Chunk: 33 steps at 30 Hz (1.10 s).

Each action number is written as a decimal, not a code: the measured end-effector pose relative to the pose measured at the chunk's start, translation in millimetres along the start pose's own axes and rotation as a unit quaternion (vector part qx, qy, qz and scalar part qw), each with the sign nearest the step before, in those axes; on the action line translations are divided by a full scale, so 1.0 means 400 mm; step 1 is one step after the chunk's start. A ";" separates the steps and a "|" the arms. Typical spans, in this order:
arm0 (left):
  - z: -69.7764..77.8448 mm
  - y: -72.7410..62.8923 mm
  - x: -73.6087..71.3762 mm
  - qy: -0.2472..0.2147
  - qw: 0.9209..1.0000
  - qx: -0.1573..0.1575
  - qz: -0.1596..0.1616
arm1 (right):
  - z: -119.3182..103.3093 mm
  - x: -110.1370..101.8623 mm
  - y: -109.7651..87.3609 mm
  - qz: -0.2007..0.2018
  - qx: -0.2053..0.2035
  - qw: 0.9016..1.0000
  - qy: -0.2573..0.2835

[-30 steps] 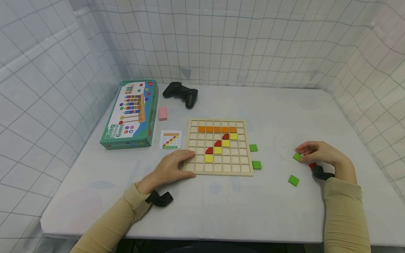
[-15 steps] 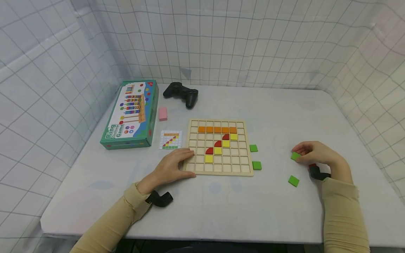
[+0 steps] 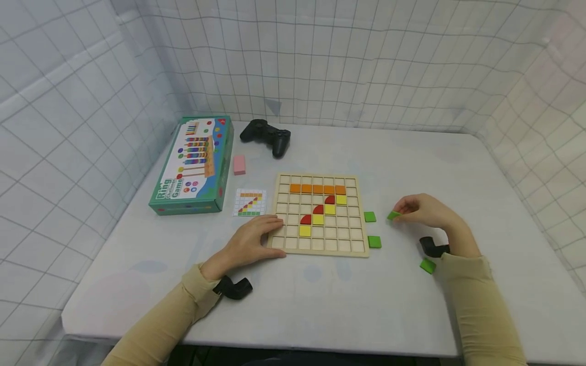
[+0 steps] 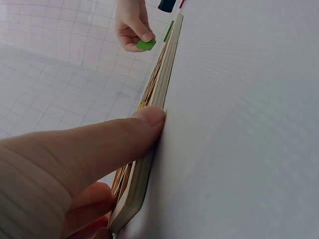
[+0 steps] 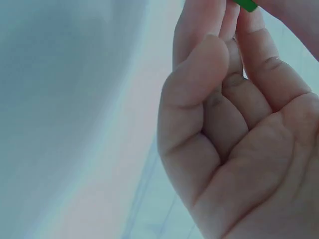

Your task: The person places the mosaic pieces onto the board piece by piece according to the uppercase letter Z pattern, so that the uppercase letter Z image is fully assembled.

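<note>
My left hand [image 3: 252,243] grips the near left corner of a wooden grid board [image 3: 320,253], its thumb [image 4: 107,147] against the board's edge in the left wrist view. Orange squares [image 3: 318,189], yellow squares [image 3: 305,231] and red quarter-circle pieces [image 3: 305,219] sit in the board's cells. To the right of the board, my right hand [image 3: 423,211] pinches a green square tile [image 3: 393,215] between thumb and fingers. Only a corner of this tile [image 5: 247,5] shows in the right wrist view. Two green tiles [image 3: 374,242] lie beside the board's right edge.
Another green tile [image 3: 428,266] lies by the right sleeve. Left of the board is a pattern card [image 3: 250,202], with a pink block [image 3: 239,165] behind it. A green game box [image 3: 192,165] and a black game controller [image 3: 265,137] stand farther back.
My right hand has carried the pinched green tile left towards the board, clear of a red piece near its wrist. The left hand has stayed on the board's corner.
</note>
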<state>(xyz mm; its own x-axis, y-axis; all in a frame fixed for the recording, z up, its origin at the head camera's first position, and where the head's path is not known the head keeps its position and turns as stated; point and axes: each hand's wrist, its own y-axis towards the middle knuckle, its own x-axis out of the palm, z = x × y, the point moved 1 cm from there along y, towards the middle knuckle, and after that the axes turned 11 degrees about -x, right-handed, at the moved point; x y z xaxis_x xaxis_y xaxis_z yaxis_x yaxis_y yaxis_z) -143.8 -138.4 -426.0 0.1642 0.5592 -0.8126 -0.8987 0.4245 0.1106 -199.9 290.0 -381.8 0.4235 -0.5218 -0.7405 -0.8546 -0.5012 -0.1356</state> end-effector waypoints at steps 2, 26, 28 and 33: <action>-0.001 0.000 0.001 0.001 1.000 0.000 0.001 | -0.038 0.013 0.031 -0.011 -0.020 1.000 0.002; -0.002 0.001 -0.001 -0.002 1.000 -0.005 -0.001 | -0.375 0.274 0.251 -0.129 -0.156 0.979 0.030; -0.002 0.001 -0.001 -0.004 1.000 -0.006 0.000 | -0.384 0.285 0.254 -0.124 -0.151 0.981 0.018; -0.001 0.000 -0.001 -0.004 1.000 -0.005 0.002 | -0.392 0.304 0.254 -0.122 -0.152 0.981 -0.002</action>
<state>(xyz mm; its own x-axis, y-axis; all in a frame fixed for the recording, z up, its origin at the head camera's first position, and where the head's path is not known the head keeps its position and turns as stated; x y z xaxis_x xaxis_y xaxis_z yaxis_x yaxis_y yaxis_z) -144.0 -138.8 -426.0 0.1642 0.5670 -0.8071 -0.9029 0.4159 0.1085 -188.1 67.5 -382.4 0.6016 -0.3586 -0.7138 -0.5992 -0.7935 -0.1064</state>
